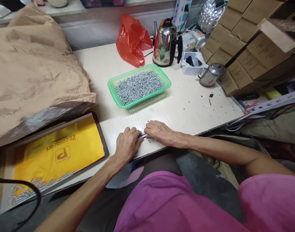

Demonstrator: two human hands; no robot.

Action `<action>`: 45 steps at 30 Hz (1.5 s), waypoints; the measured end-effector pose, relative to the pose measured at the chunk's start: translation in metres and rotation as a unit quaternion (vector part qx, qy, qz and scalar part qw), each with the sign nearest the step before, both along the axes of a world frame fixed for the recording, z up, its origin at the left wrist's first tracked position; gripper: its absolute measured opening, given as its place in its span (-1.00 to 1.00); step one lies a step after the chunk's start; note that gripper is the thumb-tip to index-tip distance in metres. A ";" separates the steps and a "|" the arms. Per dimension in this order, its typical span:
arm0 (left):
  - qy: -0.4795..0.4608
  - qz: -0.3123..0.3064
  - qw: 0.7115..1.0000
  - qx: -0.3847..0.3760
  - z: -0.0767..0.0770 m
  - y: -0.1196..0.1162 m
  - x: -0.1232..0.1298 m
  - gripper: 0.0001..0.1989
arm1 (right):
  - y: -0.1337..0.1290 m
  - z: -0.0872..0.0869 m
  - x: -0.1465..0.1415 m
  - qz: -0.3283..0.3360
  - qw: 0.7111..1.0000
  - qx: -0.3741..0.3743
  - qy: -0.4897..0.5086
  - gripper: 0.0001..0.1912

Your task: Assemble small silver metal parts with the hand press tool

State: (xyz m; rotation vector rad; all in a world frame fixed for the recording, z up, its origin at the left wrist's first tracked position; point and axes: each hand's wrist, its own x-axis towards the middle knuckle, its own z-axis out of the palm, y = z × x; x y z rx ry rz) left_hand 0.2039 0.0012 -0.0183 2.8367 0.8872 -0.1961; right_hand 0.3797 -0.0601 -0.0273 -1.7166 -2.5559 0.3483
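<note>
At the table's front edge, my left hand point(127, 144) is closed, its fingers curled around one end of some thin silvery metal pieces point(142, 135). Facing it, my right hand point(159, 132) is closed over the other end of the same pieces. Only a short stretch of them shows between the fingers, so their exact kind is hidden. Small bits lie under my right hand. Beyond both hands stands a green plastic basket point(120, 103) filled with many small silver cylindrical metal parts point(140, 85).
To the left, a shallow tray point(100, 132) with a yellow sheet holds loose metal pins point(41, 185); crumpled brown paper point(38, 71) lies behind it. Further back are a red plastic bag point(131, 40), an electric kettle point(164, 45), a metal cup point(211, 75) and stacked cardboard boxes point(244, 64).
</note>
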 end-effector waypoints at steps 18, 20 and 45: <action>-0.181 -0.010 0.983 -0.028 -0.030 -0.065 -0.004 -0.54 | 0.030 -0.009 0.015 -0.066 0.996 0.056 0.003 -0.82; -0.191 -0.008 0.980 -0.053 -0.031 -0.075 -0.005 -0.52 | 0.039 -0.012 0.016 -0.083 0.994 0.068 0.005 -0.81; -0.156 0.287 0.932 0.154 0.011 -0.034 -0.211 -0.76 | 0.031 0.018 -0.083 0.183 0.945 0.129 0.240 -0.79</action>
